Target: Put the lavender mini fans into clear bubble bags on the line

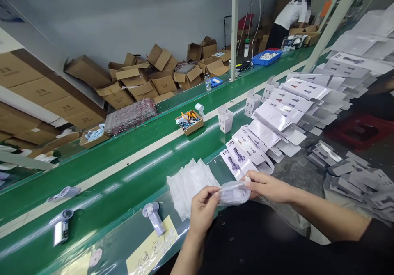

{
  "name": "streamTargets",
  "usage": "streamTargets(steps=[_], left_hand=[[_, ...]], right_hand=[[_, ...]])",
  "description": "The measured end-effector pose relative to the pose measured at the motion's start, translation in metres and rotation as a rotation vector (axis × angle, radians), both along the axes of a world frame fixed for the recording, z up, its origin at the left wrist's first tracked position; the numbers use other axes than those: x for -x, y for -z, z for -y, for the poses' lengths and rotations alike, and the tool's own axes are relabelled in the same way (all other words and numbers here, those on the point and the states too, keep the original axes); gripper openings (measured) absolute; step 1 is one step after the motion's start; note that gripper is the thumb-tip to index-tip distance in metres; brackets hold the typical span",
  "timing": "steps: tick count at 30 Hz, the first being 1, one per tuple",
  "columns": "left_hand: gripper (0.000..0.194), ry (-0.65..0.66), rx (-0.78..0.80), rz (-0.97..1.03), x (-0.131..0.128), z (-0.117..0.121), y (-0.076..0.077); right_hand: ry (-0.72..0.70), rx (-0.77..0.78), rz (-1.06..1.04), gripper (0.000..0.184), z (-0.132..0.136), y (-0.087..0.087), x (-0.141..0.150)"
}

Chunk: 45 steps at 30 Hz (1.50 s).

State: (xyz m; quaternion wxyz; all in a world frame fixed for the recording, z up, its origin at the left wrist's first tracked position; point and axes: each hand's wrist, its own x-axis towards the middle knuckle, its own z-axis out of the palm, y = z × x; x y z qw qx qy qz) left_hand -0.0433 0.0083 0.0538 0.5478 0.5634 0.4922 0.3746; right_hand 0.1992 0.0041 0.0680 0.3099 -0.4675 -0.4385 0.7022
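Veiling a pale item (237,194): cloudy bag (225,197)

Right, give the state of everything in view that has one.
Left hand: closed on the clear bag
Right hand: closed on its other end
Clear bag: holding a pale item
Nearest fan: lying down
Small parts box: open, filled
Nearest standing carton: top open
Cardboard boxes by wall: mostly open

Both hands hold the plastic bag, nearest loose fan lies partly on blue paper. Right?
The paper is yellow, not blue, per the head view. The left hand and right hand hold the plastic bag; the fan lies partly on the paper.
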Motion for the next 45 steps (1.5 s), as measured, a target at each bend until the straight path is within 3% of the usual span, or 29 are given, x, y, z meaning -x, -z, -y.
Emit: streamTargets(steps=[1,4,5,6,8,10,12,14,16,18,21,24,26,29,32,34,37,41,45], left_hand=[[0.038,0.021,-0.057,-0.009,0.003,-0.002,0.002],[0.105,0.197,-0.118,-0.131,0.003,-0.005,0.013],[0.114,0.255,-0.108,-0.179,-0.001,-0.005,0.017],[0.106,0.293,-0.105,-0.218,-0.005,-0.005,0.022],[0.058,0.316,-0.137,-0.250,-0.014,-0.006,0.032],[0.022,0.253,-0.142,-0.244,-0.019,-0.007,0.040],[0.014,0.132,-0.029,-0.176,-0.017,-0.008,0.048],[0.015,0.009,0.140,-0.030,-0.010,-0.010,0.053],[0.018,-0.072,0.271,0.160,-0.003,-0.013,0.057],[0.021,-0.152,0.362,0.334,0.006,-0.016,0.059],[0.026,-0.298,0.453,0.486,0.019,-0.020,0.060],[0.030,-0.440,0.486,0.551,0.031,-0.024,0.064],[0.034,-0.519,0.490,0.583,0.036,-0.028,0.067],[0.037,-0.608,0.478,0.623,0.040,-0.039,0.068],[0.038,-0.651,0.433,0.633,0.042,-0.059,0.063],[0.037,-0.672,0.386,0.631,0.043,-0.077,0.059],[0.035,-0.715,0.322,0.631,0.041,-0.108,0.056],[0.035,-0.816,0.264,0.645,0.029,-0.152,0.058],[0.035,-0.926,0.217,0.708,0.004,-0.197,0.057]], right_hand=[[0.010,0.015,-0.068,0.027,0.000,-0.001,0.005],[-0.033,0.008,-0.182,0.028,0.001,0.001,0.021],[-0.080,-0.029,-0.169,0.028,0.001,0.003,0.022],[-0.137,-0.081,-0.129,0.027,0.001,0.004,0.021],[-0.201,-0.228,0.043,0.026,-0.001,0.010,0.006],[-0.089,-0.409,0.413,0.030,-0.004,0.023,-0.022],[0.121,-0.567,0.943,0.054,-0.009,0.046,-0.054],[0.198,-0.639,1.388,0.068,-0.013,0.076,-0.082],[0.197,-0.693,1.614,0.056,-0.018,0.105,-0.100],[0.232,-0.791,1.679,0.035,-0.023,0.123,-0.108],[0.406,-0.991,1.629,0.020,-0.034,0.121,-0.110],[0.621,-1.176,1.478,0.020,-0.060,0.087,-0.101],[0.687,-1.271,1.355,0.019,-0.089,0.058,-0.088],[0.603,-1.327,1.208,0.020,-0.150,0.021,-0.057],[0.315,-1.237,1.103,0.024,-0.223,0.005,-0.021],[0.097,-1.149,1.033,0.024,-0.270,0.009,0.005],[-0.111,-1.110,0.940,0.020,-0.325,0.031,0.038],[-0.257,-1.093,0.802,0.020,-0.370,0.069,0.067],[-0.267,-0.999,0.657,0.045,-0.398,0.091,0.072]])
